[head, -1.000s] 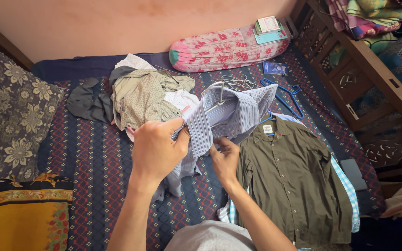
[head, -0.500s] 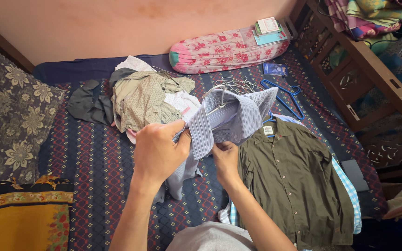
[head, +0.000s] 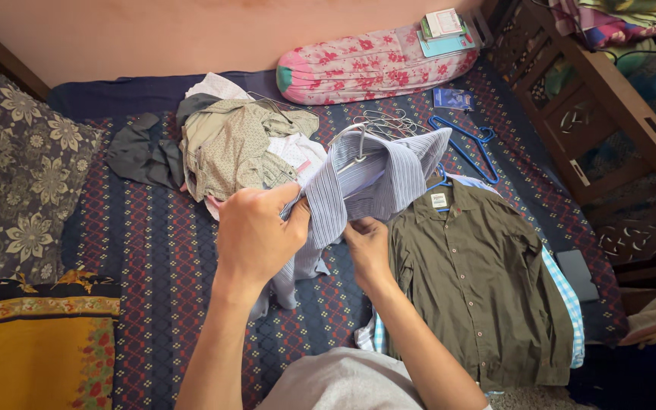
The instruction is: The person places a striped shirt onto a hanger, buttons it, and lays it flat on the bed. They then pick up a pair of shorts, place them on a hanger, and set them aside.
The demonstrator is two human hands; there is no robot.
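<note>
Both hands, left hand [head: 260, 231] and right hand [head: 368, 247], have their fingers clenched on the striped shirt [head: 366, 186], held on its hanger [head: 358, 148] just left of the olive shirt [head: 480, 281]; the step looks like buttoning its front, needing steady pinching.

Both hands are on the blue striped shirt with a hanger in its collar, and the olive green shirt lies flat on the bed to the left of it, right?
Not quite. The head view shows the left hand and right hand on the blue striped shirt with a hanger in its collar, but the olive green shirt lies flat on the bed to its right, not its left.
</note>
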